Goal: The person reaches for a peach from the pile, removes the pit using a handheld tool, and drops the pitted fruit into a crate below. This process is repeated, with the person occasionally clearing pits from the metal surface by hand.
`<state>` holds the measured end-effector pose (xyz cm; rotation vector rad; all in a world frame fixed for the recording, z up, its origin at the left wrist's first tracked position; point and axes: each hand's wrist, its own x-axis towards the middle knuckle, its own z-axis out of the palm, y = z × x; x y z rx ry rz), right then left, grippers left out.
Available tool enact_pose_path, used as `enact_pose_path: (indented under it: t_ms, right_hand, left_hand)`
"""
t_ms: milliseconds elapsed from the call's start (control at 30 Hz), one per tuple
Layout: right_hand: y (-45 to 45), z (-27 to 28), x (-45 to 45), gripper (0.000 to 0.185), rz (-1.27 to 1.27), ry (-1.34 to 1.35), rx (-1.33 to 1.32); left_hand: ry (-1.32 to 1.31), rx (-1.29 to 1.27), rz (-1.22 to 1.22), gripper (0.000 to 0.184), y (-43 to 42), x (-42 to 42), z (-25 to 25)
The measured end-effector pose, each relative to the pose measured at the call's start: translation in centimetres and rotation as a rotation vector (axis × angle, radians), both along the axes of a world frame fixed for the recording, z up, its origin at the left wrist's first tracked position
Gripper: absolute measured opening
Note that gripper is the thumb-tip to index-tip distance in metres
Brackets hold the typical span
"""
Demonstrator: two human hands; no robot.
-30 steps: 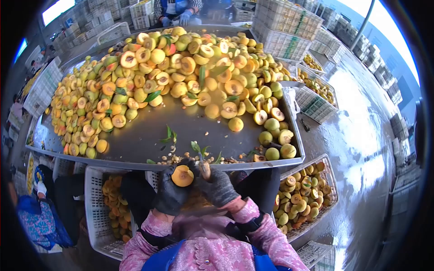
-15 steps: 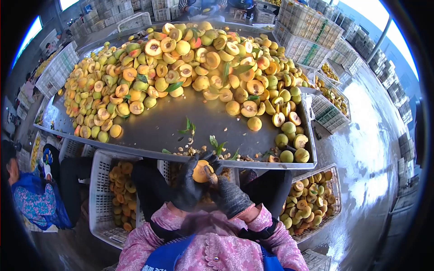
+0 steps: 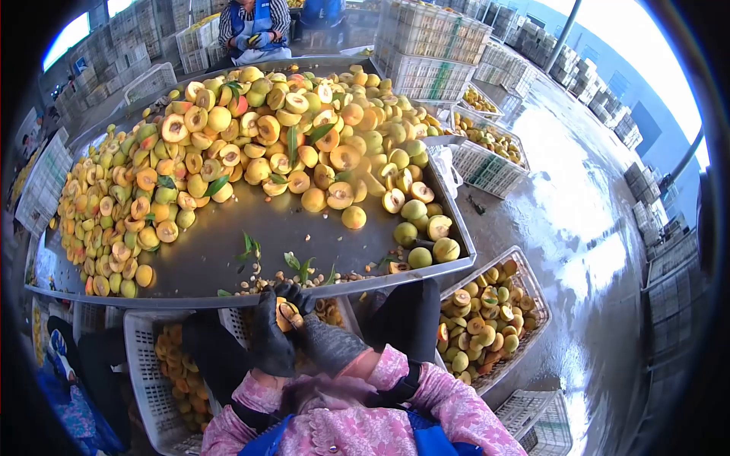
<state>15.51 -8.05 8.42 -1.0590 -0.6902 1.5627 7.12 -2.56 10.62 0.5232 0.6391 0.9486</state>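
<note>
- The left hand (image 3: 272,338), in a dark glove, is closed around a cut fruit (image 3: 288,314), orange flesh showing.
- The right hand (image 3: 328,343), in a grey glove, is curled in close against that fruit; whether it grips anything is impossible to tell.
- The cut fruit is held just beyond the near edge of the metal tabletop (image 3: 266,220), above the person's lap.
- A large heap of whole and halved fruits (image 3: 243,137) lies across the far and left parts of the tabletop.
- Green leaves (image 3: 299,266) and small pits (image 3: 255,284) lie along its near edge.
- One crate of fruit (image 3: 525,319) stands right of the person's legs, another (image 3: 144,380) to the left.
- Across the tabletop sits a person in a blue apron (image 3: 261,23).
</note>
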Motion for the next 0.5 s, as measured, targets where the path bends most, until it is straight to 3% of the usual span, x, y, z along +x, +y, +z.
enact_pose_path:
  t_ms: [67, 167, 200, 367, 400, 500]
  right_hand:
    - [-0.1, -2.9, -0.2, 0.044, 0.062, -0.164, 0.099]
    - [0.3, -4.3, -0.7, 0.045, 0.121, 0.174, -0.088]
    - [0.5, -4.4, -0.9, 0.045, 0.129, 0.259, -0.162]
    - [-0.4, -2.9, -0.2, 0.055, 0.377, -0.757, 0.005]
    - [-0.5, -4.1, -0.6, 0.059, 0.281, -0.734, 0.106]
    - [-0.8, -4.2, -0.3, 0.060, 0.406, -0.983, -0.023]
  left_hand:
    - [-0.037, 0.012, -0.055, 0.036, 0.6, -0.4, -2.2]
    - [0.058, 0.073, -0.062, 0.042, 0.7, -1.4, -3.8]
    - [0.028, -0.017, -0.038, 0.036, 0.8, -1.0, -3.5]
    - [-0.086, -0.147, -0.062, 0.032, 0.8, -1.3, -2.8]
    - [-0.070, -0.150, -0.064, 0.031, 0.8, -1.4, -2.9]
    - [0.128, 0.174, -0.153, 0.030, 1.8, -3.0, -7.8]
